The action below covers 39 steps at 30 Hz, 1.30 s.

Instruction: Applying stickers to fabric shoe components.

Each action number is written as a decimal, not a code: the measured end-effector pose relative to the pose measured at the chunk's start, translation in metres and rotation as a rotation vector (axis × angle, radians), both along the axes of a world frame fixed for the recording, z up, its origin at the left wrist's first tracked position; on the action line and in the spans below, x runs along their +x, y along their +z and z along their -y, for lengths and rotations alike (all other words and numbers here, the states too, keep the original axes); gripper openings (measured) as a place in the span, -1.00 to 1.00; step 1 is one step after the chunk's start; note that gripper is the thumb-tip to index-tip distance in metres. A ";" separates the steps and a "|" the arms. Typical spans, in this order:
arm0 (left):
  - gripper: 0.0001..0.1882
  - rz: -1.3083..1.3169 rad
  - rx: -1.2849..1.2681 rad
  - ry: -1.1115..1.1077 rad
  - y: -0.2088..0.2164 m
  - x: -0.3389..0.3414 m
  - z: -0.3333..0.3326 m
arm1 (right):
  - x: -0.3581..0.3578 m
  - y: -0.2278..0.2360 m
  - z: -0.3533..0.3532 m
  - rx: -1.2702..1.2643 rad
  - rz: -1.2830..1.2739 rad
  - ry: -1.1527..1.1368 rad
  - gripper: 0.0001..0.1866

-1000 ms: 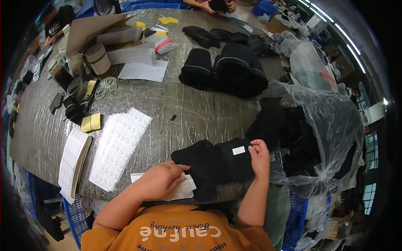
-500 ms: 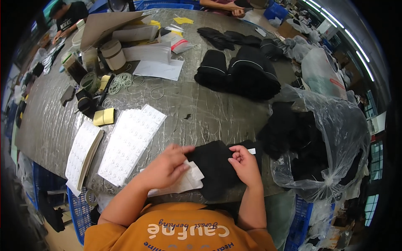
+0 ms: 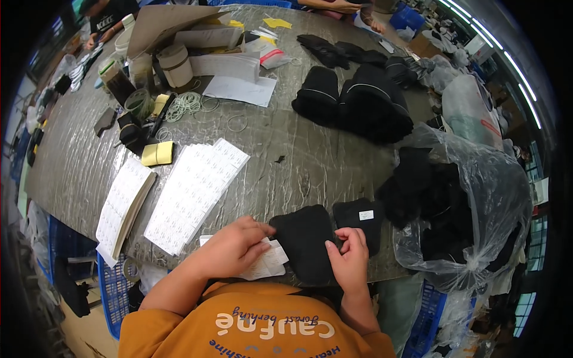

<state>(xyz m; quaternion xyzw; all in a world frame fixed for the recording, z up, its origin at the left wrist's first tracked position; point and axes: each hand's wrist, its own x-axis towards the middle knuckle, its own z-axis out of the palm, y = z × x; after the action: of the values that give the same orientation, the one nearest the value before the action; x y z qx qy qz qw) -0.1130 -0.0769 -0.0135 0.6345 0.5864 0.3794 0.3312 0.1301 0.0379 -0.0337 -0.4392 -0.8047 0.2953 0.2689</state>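
Observation:
Two flat black fabric pieces lie side by side at the table's near edge. The larger black piece point(image 3: 304, 244) is between my hands. The smaller black piece point(image 3: 352, 213), just right of it, carries a small white label point(image 3: 366, 215). My left hand point(image 3: 239, 246) is closed on a folded white label sheet point(image 3: 271, 262), its fingertips by the larger piece's left edge. My right hand point(image 3: 351, 259) has its thumb apart from its bent fingers, with nothing seen between them. It rests where the two pieces meet, covering part of their edges.
White label sheets point(image 3: 197, 197) and a thicker stack point(image 3: 125, 206) lie to the left. Rubber bands point(image 3: 184, 106), yellow slips point(image 3: 157, 153) and jars point(image 3: 175, 65) stand beyond. Bundled black goods point(image 3: 373, 104) sit far right, near a clear plastic bag point(image 3: 489, 179) of black pieces.
The view has shifted a little. The labelled black piece now shows more fully, with a gap beside the larger one. My right hand has drawn back from its label, its thumb and fingers farther apart.

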 end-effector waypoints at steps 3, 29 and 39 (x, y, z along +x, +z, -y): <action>-0.80 0.016 -0.083 -0.017 0.011 0.009 0.005 | -0.006 0.010 0.012 -0.183 -0.148 0.148 -0.79; -0.71 -0.401 0.108 -0.313 -0.015 0.035 -0.004 | -0.028 -0.017 -0.005 -0.501 -0.298 0.024 -0.98; -0.74 -0.382 0.127 -0.313 -0.019 0.034 -0.005 | -0.030 -0.019 -0.006 -0.496 -0.298 0.012 -0.98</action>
<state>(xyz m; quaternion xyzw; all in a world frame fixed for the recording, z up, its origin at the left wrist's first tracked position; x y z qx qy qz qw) -0.0791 -0.0720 -0.0323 0.7970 0.5081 0.2330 0.2288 0.1001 0.0436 -0.0523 -0.4386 -0.6623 0.5457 0.2668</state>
